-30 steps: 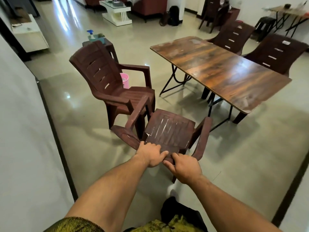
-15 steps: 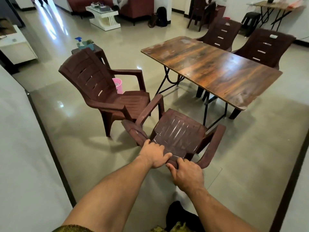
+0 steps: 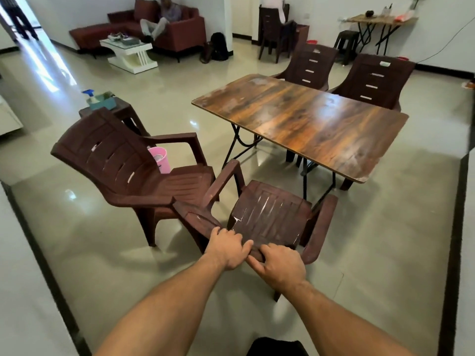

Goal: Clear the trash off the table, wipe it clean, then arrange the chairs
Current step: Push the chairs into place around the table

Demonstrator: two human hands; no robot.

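Note:
My left hand and my right hand grip the top edge of the backrest of a brown plastic armchair just in front of me. That chair faces the near long side of the wooden folding table, a short way from its edge. A second brown armchair stands to its left, turned at an angle, its arm touching or nearly touching the held chair's arm. Two more brown chairs stand tucked at the table's far side. The tabletop is bare.
A pink bin sits on the floor behind the left chair. A small brown stool holds a spray bottle and a teal box. A person sits on a sofa at the back beside a white coffee table. White walls flank me on both sides.
The chair I hold has moved forward and right, nearer the table's long side. My view has lifted, showing more of the far room. Both hands keep their grip.

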